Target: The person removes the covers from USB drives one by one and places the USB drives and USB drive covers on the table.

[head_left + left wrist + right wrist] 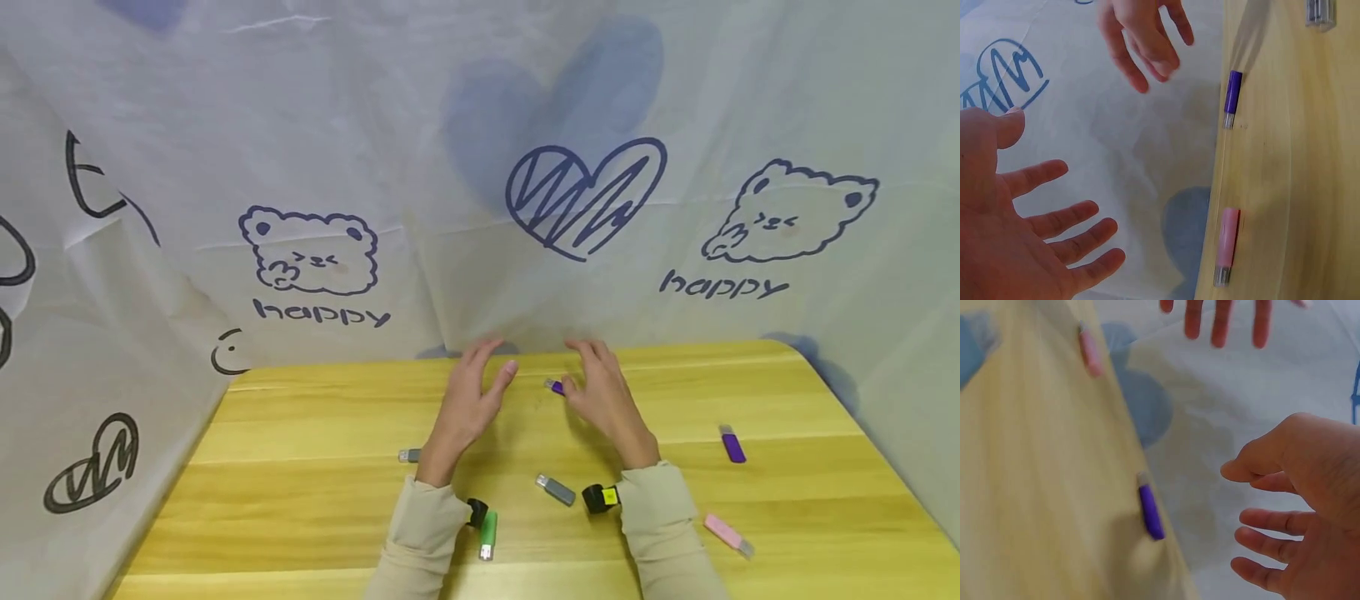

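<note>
Both hands are raised over the far side of the table with fingers spread and holding nothing. My left hand point(467, 408) is on the left, thumb toward the other hand. My right hand point(609, 400) faces it, its thumb overlapping a purple USB stick point(555, 387) in the head view. In the left wrist view that purple stick point(1232, 94) lies near the table's far edge, and a pink USB stick point(1228, 237) lies further left along that edge. The left hand hides this pink stick from the head view. A grey USB stick point(409, 456) shows beside the left wrist.
Another grey USB stick point(556, 490) lies between the forearms, with a green one point(488, 533) by the left sleeve. Toward the right are a purple stick point(732, 445) and a pink stick point(726, 533). A printed white cloth point(450, 275) hangs behind the wooden table point(300, 500).
</note>
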Motion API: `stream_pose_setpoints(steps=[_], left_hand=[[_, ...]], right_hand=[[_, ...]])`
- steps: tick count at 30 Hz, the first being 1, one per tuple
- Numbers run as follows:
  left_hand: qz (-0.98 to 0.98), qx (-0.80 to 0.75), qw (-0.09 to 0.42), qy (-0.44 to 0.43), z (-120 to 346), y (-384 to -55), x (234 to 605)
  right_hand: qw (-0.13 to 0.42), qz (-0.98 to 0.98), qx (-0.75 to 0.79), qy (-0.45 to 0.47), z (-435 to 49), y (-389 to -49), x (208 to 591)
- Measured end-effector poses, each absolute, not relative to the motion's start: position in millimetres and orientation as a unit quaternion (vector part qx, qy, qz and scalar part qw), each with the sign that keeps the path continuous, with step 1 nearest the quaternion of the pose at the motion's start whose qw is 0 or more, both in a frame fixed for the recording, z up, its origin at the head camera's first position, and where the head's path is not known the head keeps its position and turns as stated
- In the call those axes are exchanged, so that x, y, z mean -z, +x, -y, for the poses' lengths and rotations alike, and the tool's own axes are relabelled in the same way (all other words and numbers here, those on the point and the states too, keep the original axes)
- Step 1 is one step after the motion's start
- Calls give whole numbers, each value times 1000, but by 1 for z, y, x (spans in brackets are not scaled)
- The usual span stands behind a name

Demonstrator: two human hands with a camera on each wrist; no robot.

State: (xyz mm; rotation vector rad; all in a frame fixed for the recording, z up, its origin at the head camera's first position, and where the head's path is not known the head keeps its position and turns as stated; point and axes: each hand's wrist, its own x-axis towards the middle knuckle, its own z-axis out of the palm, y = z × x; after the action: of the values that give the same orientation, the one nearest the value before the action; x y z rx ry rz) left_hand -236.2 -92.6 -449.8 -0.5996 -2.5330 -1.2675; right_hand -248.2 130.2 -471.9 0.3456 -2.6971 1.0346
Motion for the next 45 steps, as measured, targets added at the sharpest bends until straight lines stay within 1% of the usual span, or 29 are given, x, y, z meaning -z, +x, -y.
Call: stream_pose_setpoints(steps=[3, 7, 11, 14, 18, 26, 38, 42, 45], left_hand=[[871, 431, 117, -206, 89, -232, 454], [872, 433, 105, -202, 87, -228, 457], [868, 443, 87, -207, 84, -224, 454], [862, 452, 72, -215, 81, -223, 452], [861, 458, 62, -213, 80, -224, 452], [852, 474, 79, -210, 79, -227, 449], [827, 527, 40, -192, 74, -229, 457], [823, 535, 41, -185, 75, -230, 459], [818, 544, 44, -183, 76, -232, 460]], right_hand=[[104, 926, -344, 115, -130, -249, 479], [73, 933, -333, 112, -126, -249, 485], [43, 939, -326, 100, -122, -249, 488], [31, 942, -319, 95, -120, -250, 489], [39, 945, -307, 105, -117, -253, 490], [52, 944, -311, 100, -116, -258, 491], [69, 940, -324, 84, -117, -257, 493], [65, 936, -337, 84, -118, -257, 489], [72, 931, -349, 79, -121, -258, 483]])
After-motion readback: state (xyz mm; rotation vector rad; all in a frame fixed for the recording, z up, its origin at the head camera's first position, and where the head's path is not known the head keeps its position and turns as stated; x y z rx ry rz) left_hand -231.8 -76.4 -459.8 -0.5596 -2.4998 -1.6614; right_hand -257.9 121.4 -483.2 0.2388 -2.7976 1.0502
